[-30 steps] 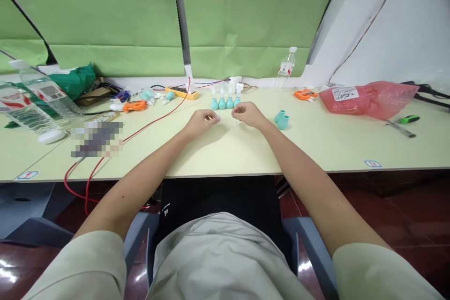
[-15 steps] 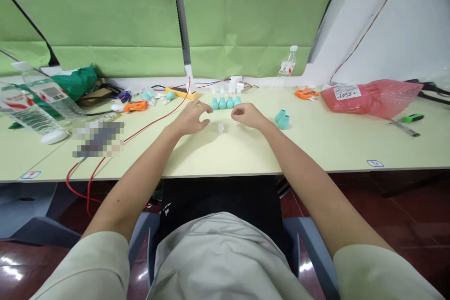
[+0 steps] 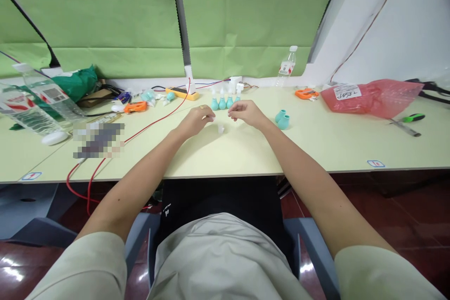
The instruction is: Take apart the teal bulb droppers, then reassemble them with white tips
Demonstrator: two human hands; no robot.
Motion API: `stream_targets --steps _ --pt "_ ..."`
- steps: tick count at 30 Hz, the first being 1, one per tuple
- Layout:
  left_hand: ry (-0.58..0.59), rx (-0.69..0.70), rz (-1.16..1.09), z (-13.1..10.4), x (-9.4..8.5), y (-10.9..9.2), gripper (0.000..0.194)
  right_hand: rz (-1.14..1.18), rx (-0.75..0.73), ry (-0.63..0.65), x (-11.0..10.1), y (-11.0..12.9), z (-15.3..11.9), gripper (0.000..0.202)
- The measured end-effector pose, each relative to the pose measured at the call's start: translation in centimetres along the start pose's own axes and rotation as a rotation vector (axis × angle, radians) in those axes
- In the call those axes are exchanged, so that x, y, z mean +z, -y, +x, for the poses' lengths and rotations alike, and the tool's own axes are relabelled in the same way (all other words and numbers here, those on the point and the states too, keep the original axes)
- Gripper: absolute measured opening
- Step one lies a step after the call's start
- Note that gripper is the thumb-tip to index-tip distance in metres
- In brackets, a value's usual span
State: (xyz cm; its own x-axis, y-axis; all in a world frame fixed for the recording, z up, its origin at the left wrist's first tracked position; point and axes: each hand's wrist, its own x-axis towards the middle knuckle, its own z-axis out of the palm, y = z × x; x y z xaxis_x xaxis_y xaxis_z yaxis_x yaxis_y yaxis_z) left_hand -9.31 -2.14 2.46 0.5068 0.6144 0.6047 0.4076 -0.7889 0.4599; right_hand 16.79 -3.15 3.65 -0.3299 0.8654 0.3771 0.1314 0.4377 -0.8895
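My left hand (image 3: 195,121) is closed in a pinch above the table, with a small whitish translucent piece (image 3: 212,118) at its fingertips. My right hand (image 3: 247,114) hovers opposite, fingers curled but thumb and forefinger slightly apart, with nothing visible between them. Below and between the hands, a small clear plastic piece (image 3: 221,129) stands on the table. Just behind them is a row of several teal rubber bulbs (image 3: 222,103) with clear tips, the rightmost partly covered by my right hand. Two teal bulbs without tips (image 3: 283,121) sit to the right.
A yellow multimeter (image 3: 183,93) and a red cable (image 3: 154,124) lie at the left. Orange cutters (image 3: 136,107), large plastic bottles (image 3: 52,93) and a pixelated object (image 3: 100,139) are farther left. On the right are an orange tool (image 3: 305,93), a red bag (image 3: 372,98) and a screwdriver (image 3: 412,117).
My left hand has gone from spread fingers to a pinch on the small whitish piece. The fingertips of my right hand have parted, and that hand has shifted slightly left.
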Motion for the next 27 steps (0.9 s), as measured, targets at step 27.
stream_targets --steps 27 --pt "-0.215 -0.24 -0.777 0.3 2.5 -3.2 0.043 0.171 -0.018 0.045 1.7 1.8 -0.5 0.046"
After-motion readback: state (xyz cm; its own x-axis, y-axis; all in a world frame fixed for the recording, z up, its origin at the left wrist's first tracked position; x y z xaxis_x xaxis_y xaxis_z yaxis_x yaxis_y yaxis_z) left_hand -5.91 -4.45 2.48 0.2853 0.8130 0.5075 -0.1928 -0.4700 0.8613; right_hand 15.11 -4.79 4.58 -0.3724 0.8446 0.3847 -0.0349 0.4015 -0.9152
